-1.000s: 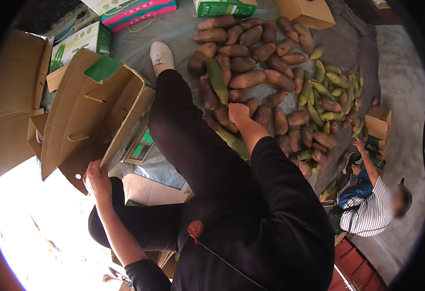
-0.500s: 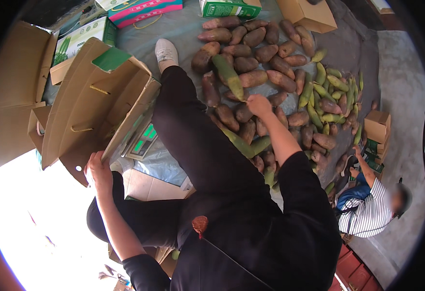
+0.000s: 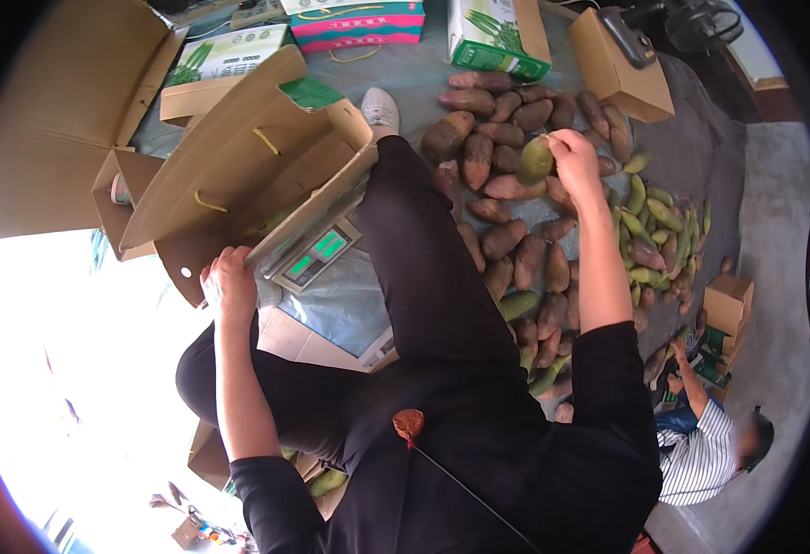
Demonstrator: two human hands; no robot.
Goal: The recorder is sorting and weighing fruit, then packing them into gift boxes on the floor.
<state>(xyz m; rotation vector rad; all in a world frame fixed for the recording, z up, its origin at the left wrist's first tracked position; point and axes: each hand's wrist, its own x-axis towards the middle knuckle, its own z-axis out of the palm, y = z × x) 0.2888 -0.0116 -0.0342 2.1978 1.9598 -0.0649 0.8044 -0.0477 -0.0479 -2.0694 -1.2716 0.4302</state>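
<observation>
My left hand (image 3: 229, 282) has its fingers closed over the near edge of an opened cardboard carton (image 3: 239, 171), which tilts on a digital scale (image 3: 317, 258) with a lit green display. Inside the carton, two yellow cord loops show, and something greenish lies low down, mostly hidden. My right hand (image 3: 576, 164) pinches one end of a green radish (image 3: 535, 161), raised over the pile and seen nearly end-on. Below it spread many reddish-brown radishes (image 3: 503, 240), with a few green ones among them.
Slimmer green radishes (image 3: 650, 217) are heaped farther right. Printed cartons (image 3: 493, 42) and a plain brown box (image 3: 617, 69) bearing a dark device line the far side. At right, a person in a striped shirt (image 3: 701, 457) reaches toward stacked boxes (image 3: 728, 305). My outstretched leg (image 3: 423, 258) separates scale and pile.
The view has shifted, so the scene sits farther right and more of the far boxes shows. My right hand has lifted the green radish, turning it from lengthwise to end-on. My left hand keeps its grip.
</observation>
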